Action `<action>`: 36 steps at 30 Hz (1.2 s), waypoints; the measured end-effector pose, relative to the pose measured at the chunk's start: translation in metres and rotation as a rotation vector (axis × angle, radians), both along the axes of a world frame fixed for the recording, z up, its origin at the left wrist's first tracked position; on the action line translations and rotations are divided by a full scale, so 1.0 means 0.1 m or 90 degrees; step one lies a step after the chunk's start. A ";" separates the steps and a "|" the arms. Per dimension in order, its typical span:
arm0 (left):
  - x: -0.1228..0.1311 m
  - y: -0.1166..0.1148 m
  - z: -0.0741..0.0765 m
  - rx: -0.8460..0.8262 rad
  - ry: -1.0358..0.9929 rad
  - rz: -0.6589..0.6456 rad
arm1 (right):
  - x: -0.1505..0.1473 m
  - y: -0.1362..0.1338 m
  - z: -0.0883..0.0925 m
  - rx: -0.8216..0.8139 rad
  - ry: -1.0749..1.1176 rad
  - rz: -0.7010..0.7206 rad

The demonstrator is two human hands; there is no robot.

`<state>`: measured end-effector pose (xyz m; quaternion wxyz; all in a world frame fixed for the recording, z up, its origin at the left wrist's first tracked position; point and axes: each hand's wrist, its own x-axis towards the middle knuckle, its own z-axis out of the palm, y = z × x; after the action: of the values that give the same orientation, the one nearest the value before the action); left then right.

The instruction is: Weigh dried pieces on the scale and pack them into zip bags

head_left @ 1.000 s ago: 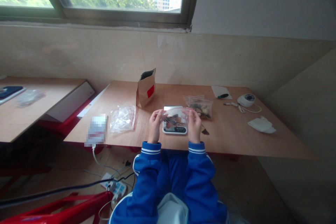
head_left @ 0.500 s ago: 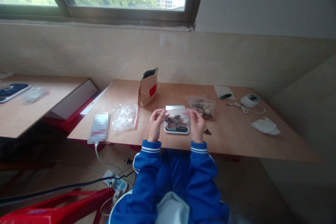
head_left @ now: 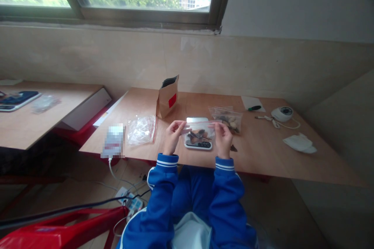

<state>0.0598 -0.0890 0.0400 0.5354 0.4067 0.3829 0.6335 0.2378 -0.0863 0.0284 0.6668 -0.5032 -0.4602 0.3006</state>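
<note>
Holds a clear zip bag (head_left: 200, 136) of thin tan and dark brown pieces in both bare hands, over the near part of a light wooden table (head_left: 263, 159). Pinches one upper corner between thumb and fingers of the left hand (head_left: 173, 137) and the other likewise in the right hand (head_left: 223, 140), with both hands well apart and the top edge stretched between. Wears blue sleeves (head_left: 162, 186) with white-striped cuffs.

Directly behind and below the zip bag, a white scale (head_left: 201, 146) with a dark button panel along its near side; impossible to tell whether touching the plastic or apart.

Just beyond the right hand, a second filled bag (head_left: 233, 123) of lumpy tan and brown pieces. Near the right wrist, a small dark fragment (head_left: 233, 148). Beyond the left hand, toward the wall, an upright brown paper bag (head_left: 166, 103) with open top and red label. Left of that, crinkled clear plastic (head_left: 141, 130) with a red strip; farther left, a pixelated flat device (head_left: 113, 140) with a white cable.

At the table's right end, a green-handled tool (head_left: 254, 108) on white paper (head_left: 247, 102), a white dome-shaped device (head_left: 281, 114) and a crumpled white sheet (head_left: 299, 143). At lower left, a red plastic stool (head_left: 67, 227).
</note>
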 end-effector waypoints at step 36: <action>0.13 -0.03 -0.11 0.033 0.092 0.136 | -0.01 0.03 -0.11 -0.094 0.079 0.146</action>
<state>0.0726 -0.0919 0.0292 0.4252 0.4221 0.4452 0.6655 0.2367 -0.0837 0.0170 0.6166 -0.4757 -0.4493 0.4379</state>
